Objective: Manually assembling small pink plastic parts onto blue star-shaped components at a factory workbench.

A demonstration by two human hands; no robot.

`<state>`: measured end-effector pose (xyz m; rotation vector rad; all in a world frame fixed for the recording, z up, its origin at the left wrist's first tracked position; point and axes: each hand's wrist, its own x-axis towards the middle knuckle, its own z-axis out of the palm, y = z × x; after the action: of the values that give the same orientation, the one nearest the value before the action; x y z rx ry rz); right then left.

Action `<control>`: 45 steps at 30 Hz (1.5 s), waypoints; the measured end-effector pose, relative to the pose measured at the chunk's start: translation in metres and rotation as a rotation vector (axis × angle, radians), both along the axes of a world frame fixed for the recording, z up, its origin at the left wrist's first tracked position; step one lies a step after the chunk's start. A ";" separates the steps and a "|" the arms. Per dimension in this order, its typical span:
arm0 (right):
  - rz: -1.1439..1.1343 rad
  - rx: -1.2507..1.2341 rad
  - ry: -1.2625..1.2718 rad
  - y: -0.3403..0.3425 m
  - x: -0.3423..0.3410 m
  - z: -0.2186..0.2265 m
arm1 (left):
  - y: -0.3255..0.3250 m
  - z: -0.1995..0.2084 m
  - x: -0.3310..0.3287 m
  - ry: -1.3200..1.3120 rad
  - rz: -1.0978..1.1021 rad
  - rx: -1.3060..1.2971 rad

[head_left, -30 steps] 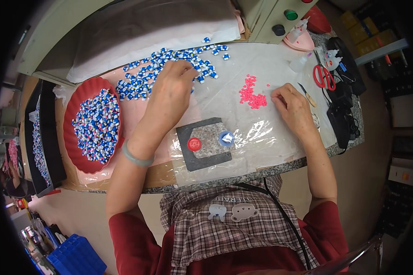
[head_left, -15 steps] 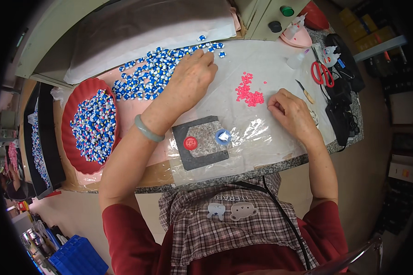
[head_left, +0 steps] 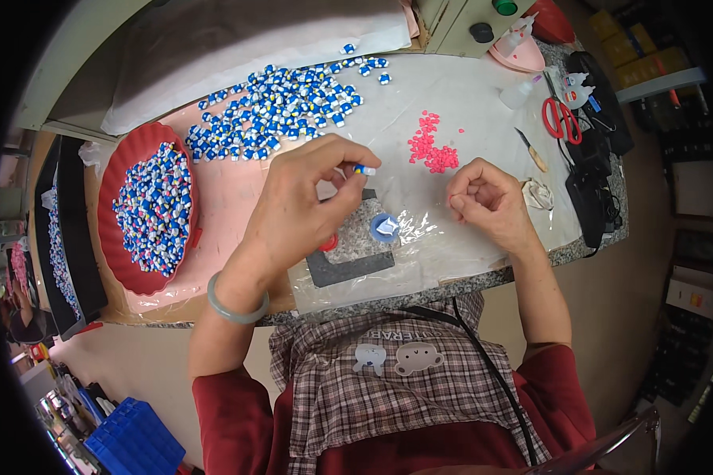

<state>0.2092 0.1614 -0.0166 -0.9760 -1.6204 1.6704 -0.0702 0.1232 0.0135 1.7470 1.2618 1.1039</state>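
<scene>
My left hand [head_left: 309, 190], a pale bangle at its wrist, pinches a small blue, white and yellow piece [head_left: 364, 170] between thumb and forefinger, above a dark grey square frame [head_left: 352, 271]. Inside that frame sit a red round cap [head_left: 329, 243], partly covered by the hand, and a blue round cap [head_left: 384, 228] with something white in it. To the right, my right hand [head_left: 491, 202] has its thumb and forefinger pressed together. A reddish speck shows at those fingertips, too small to make out. Several loose pink bits [head_left: 436, 157] lie just beyond it.
A heap of blue and white pieces [head_left: 273, 111] spreads across the back. A red scalloped dish [head_left: 111, 226] at the left holds many more. On the right lie a small knife [head_left: 533, 152], red scissors [head_left: 561, 123], a white bottle [head_left: 518, 93] and black cables.
My left hand has come back from the heap toward me, now with a blue and white piece in its fingers. My right hand has shifted slightly nearer and left, away from the pink bits.
</scene>
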 end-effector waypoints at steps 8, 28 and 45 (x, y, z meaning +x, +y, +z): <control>0.091 -0.261 0.117 0.001 -0.012 0.001 | -0.032 -0.003 -0.009 -0.243 0.040 -0.209; 0.291 -0.337 -0.187 0.005 -0.050 0.021 | -0.057 -0.017 -0.007 -0.430 0.057 -0.239; 0.175 -0.244 0.015 -0.013 -0.054 0.046 | -0.062 -0.007 0.011 -0.654 0.023 -0.469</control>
<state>0.1553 0.1484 0.0290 -0.9565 -1.5551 2.0267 -0.0595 0.0611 0.0067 0.9157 1.0116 1.1456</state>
